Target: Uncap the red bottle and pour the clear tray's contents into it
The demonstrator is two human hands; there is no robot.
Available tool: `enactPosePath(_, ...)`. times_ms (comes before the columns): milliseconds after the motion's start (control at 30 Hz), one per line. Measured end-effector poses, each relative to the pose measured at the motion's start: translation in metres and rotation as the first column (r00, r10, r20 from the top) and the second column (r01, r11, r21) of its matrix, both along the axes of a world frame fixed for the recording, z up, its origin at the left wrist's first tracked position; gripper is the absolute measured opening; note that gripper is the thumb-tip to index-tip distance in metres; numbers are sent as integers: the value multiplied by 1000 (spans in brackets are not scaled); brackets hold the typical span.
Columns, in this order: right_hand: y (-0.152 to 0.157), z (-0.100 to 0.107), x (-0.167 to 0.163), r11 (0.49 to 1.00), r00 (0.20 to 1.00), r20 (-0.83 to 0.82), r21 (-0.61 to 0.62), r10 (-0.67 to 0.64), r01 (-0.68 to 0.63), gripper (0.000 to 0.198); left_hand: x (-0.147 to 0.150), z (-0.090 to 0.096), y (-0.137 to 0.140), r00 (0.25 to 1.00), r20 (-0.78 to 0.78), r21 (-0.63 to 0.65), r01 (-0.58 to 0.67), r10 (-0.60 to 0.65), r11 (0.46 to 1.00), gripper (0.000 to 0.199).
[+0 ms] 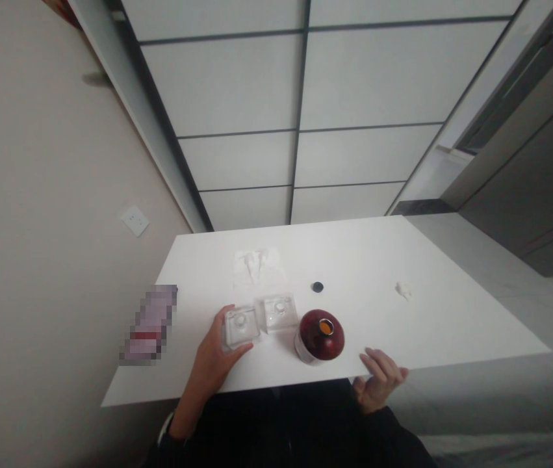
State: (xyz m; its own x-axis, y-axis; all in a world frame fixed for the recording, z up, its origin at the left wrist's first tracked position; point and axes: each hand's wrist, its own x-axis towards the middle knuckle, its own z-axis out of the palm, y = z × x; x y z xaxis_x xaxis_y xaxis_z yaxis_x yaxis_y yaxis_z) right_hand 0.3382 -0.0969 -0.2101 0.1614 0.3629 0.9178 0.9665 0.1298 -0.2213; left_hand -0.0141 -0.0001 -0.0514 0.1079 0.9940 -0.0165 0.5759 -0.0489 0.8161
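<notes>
Clear glass bottle (241,327) stands upright, mouth up, gripped by left hand (215,361); right hand (378,380) rests loosely curled, holding nothing.

A left hand (218,354) grips a clear square glass bottle (241,327) on a white table (451,325), beside a round dark-red open bottle (320,336), while the right hand (380,383) rests at the table's near edge.

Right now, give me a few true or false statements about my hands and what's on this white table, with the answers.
1. The left hand grips a clear glass. True.
2. The right hand holds the dark red bottle. False: it rests at the table edge, apart from the bottle.
3. A small black cap lies behind the bottle. True.
4. Only one clear glass is there. False: a second glass stands beside it.
</notes>
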Motion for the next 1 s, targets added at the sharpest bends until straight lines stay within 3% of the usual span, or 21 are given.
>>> enactPosePath(1000, 1, 4, -1, 1000, 1000, -18, 18, 17, -16, 36, -1, -2, 1, 1000, -16, -8, 10, -10, 1000, 77)
